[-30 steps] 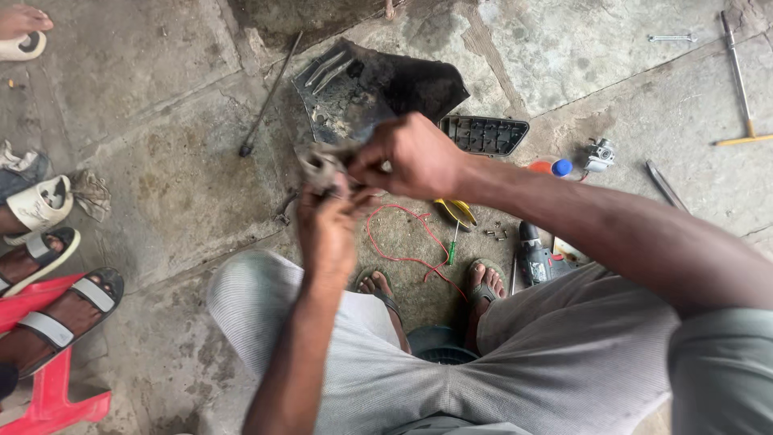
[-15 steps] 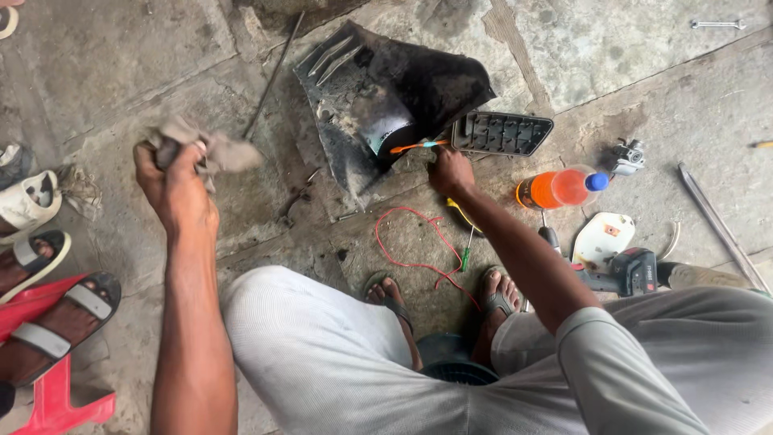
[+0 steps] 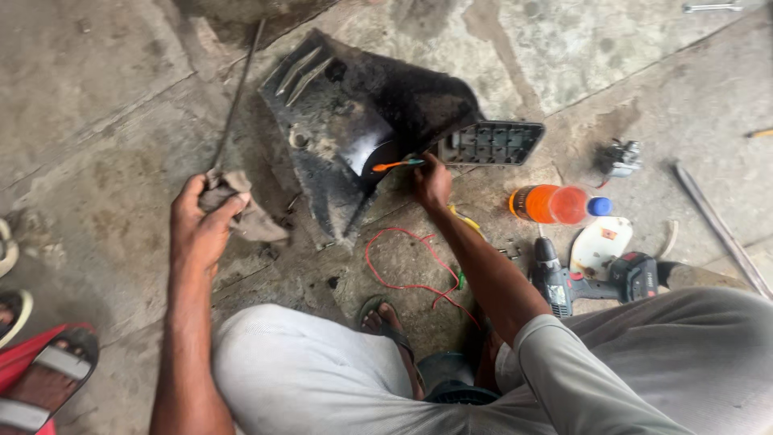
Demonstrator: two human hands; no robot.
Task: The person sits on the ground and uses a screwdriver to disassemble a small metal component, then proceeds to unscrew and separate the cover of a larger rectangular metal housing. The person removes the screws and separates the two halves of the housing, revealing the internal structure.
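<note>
My left hand (image 3: 200,225) grips a dirty grey rag (image 3: 245,211) just above the concrete floor, left of a black plastic vehicle panel (image 3: 362,121). My right hand (image 3: 433,181) reaches forward and holds a small screwdriver (image 3: 396,164) with an orange handle and a teal tip, lying against the panel's lower edge. A black grated part (image 3: 489,142) lies right beside that hand. A loose red wire (image 3: 407,262) curls on the floor between my arm and my sandalled foot (image 3: 385,322).
An orange bottle with a blue cap (image 3: 555,204) lies at the right, with a cordless drill (image 3: 592,282) and a white plate-like piece (image 3: 600,242) beside it. A thin metal rod (image 3: 237,97) leans at the upper left. Another person's sandalled feet (image 3: 40,370) are at the lower left.
My hands, together at the panel a second ago, have parted: the left has carried the rag off to the left, the right has taken the orange screwdriver at the panel's edge.
</note>
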